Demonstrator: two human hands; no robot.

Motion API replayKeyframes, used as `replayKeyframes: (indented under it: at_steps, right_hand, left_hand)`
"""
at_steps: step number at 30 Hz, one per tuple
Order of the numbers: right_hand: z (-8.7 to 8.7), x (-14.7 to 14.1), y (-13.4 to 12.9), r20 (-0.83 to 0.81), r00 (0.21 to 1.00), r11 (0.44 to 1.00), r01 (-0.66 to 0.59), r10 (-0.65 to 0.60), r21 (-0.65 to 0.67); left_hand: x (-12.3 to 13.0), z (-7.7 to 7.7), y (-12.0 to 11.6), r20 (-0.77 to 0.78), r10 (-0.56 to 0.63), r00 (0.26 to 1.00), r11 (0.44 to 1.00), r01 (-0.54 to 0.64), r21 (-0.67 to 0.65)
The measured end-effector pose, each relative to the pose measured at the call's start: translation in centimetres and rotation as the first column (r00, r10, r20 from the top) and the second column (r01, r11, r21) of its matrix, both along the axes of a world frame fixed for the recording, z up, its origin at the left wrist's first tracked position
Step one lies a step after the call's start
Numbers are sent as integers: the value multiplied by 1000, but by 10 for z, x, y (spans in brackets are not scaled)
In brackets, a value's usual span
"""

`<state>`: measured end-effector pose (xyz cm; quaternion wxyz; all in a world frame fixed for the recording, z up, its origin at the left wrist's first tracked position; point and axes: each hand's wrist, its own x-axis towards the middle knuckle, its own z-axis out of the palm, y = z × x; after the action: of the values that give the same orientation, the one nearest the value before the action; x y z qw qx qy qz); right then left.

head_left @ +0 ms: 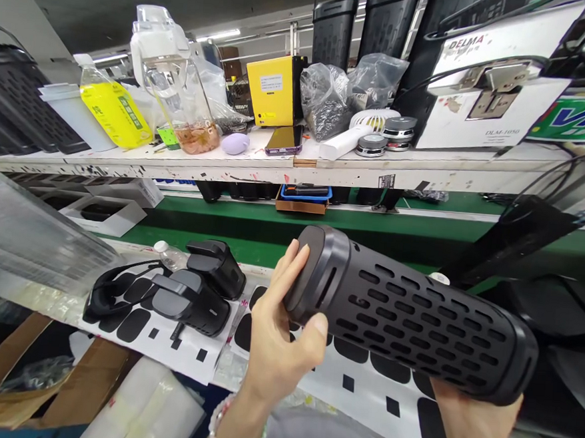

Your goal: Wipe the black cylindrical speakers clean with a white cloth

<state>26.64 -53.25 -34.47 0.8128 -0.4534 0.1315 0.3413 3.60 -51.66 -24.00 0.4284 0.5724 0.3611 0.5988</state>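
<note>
A long black slotted housing [416, 314] is held tilted above the bench, its left end higher than its right. My left hand [285, 325] is at the left end, with fingers against the flat end cap and the thumb on the near side. My right hand [479, 419] supports the right end from below; its fingers are mostly hidden behind the housing. Under the housing lies a white sheet [370, 401] with black rounded stickers and small black squares. Two smaller black devices [191, 302] stand to the left on another sticker sheet [183, 353], beside a black strap [104, 299].
Bottles, a yellow box [271, 91], a phone [284, 140] and a white DELMA box [492, 86] stand on the shelf [186, 168]. More black housings [564, 345] are at right, an open carton [75, 390] at lower left.
</note>
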Motion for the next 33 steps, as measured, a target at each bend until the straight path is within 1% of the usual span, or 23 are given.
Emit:
replayKeyframes:
  at_steps: [2, 5, 8, 10, 13, 15, 19, 20, 21, 22, 23, 24, 25, 26, 27, 28, 29, 30, 31, 32, 33]
  right_hand:
    - [-1, 3, -2, 37, 999, 1000, -23, 23, -6]
    - [7, 5, -4, 52, 998, 999, -31, 33, -44]
    - [18, 4, -3, -2, 1000, 997, -1, 1, -76]
    - [22, 3, -3, -29, 1000, 996, 10, -13, -83]
    - [22, 2, -3, -31, 999, 998, -12, 10, -61]
    - [23, 1, -3, -26, 999, 998, -34, 33, -46]
    - [25, -3, 0, -16, 999, 998, -40, 39, -39]
    - [22, -4, 1, -11, 999, 999, -39, 38, -36]
    - [16, -5, 3, -8, 999, 999, -40, 40, -36]
    - [7, -5, 5, -1, 999, 998, -45, 45, -48]
    - [-7, -4, 7, 14, 998, 995, -58, 59, -82]
    - [-24, -3, 9, 44, 995, 986, -85, 92, -140]
    - [-43, -1, 11, 100, 984, 968, -120, 145, -220]
    - [-65, 1, 12, 181, 958, 932, -155, 223, -328]
    - [-87, 4, 12, 280, 896, 873, -198, 346, -446]
    - [-107, 6, 12, 389, 798, 808, -196, 461, -555]
    - [-125, 8, 12, 456, 693, 754, -196, 558, -627]
    - [-140, 10, 10, 496, 599, 714, -190, 628, -674]
    - [-150, 11, 9, 519, 531, 690, -188, 670, -699]
    - [-157, 13, 7, 530, 488, 678, -195, 694, -708]
    - [-160, 15, 5, 540, 460, 675, -200, 704, -710]
  left_hand:
    - [0, 6, -6, -31, 0, 1000, 1000, 0, -6]
    - [0, 11, -10, -46, -3, 999, 998, 0, -60]
    - [-1, 10, -9, -47, -6, 999, 994, 0, -111]
    - [-2, 7, -8, -46, -11, 999, 992, 5, -125]
    - [-2, 4, -7, -52, -13, 999, 991, 5, -136]
    - [-3, 6, -8, -57, -11, 998, 990, 3, -142]
    - [-2, 10, -8, -86, 4, 996, 985, -19, -171]
    - [-2, 7, -6, -108, 16, 994, 983, -35, -181]
    - [-2, 0, -2, -134, 34, 990, 981, -59, -187]
    - [-2, -12, 2, -155, 58, 986, 978, -87, -192]
    - [-3, -29, 8, -168, 88, 982, 974, -121, -194]
    - [-3, -50, 14, -169, 108, 980, 967, -143, -210]
    - [-4, -76, 20, -138, 114, 984, 957, -146, -252]
    - [-5, -105, 25, -109, 108, 988, 943, -136, -304]
    - [-6, -135, 29, -97, 114, 989, 923, -142, -359]
    - [-8, -164, 32, -111, 124, 986, 894, -160, -418]
    - [-10, -190, 34, -146, 161, 976, 852, -212, -478]
    - [-12, -213, 34, -174, 171, 970, 827, -237, -510]
    - [-14, -231, 34, -196, 170, 966, 811, -250, -529]
    - [-16, -244, 33, -219, 169, 961, 795, -265, -545]
    - [-19, -253, 33, -239, 162, 957, 787, -271, -554]
